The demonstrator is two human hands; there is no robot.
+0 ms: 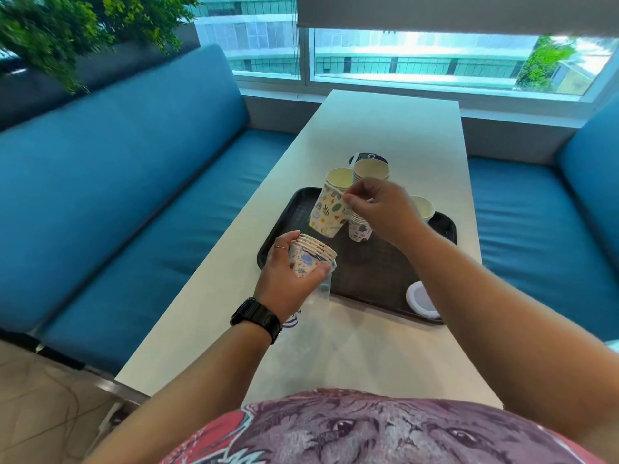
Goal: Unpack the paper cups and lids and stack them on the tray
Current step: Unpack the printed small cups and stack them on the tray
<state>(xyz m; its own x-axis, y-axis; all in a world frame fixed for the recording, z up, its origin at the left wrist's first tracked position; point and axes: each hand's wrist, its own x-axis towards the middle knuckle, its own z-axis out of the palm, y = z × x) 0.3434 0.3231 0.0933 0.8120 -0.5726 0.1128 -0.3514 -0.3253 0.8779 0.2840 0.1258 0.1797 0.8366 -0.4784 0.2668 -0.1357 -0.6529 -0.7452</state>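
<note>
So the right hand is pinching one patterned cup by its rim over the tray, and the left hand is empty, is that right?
Not quite: the left hand is not empty. The head view shows it gripping a nested stack of cups, with a clear plastic sleeve hanging below. The rest holds: the right hand pinches one patterned cup by its rim over the tray.
</note>
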